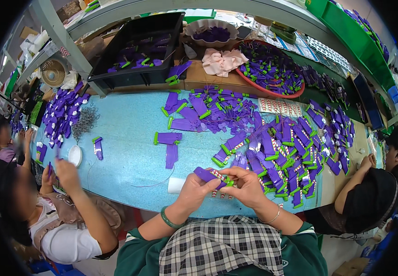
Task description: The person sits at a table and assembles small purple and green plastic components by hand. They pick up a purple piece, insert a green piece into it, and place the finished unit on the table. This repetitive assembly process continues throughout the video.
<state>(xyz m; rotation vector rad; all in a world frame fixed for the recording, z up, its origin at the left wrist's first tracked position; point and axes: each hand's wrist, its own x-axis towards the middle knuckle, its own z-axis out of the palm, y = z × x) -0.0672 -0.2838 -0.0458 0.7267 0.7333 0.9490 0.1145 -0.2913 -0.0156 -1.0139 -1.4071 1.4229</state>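
My checked apron (pixel 222 250) is closest, below the blue surface (pixel 125 142). A heap (pixel 281 156) of purple-and-green pieces spreads over its right half. Beyond the far edge, a black tray (pixel 116 80) stands left of a red basket (pixel 272 95), both holding purple parts. My left fingers (pixel 208 186) and right fingers (pixel 238 174) pinch one piece (pixel 204 174) between them over the near edge, its striped strip (pixel 217 175) facing up.

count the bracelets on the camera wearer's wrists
2: a green bangle on the left wrist and a thin pale bracelet on the right wrist. Sleeves could hide more.
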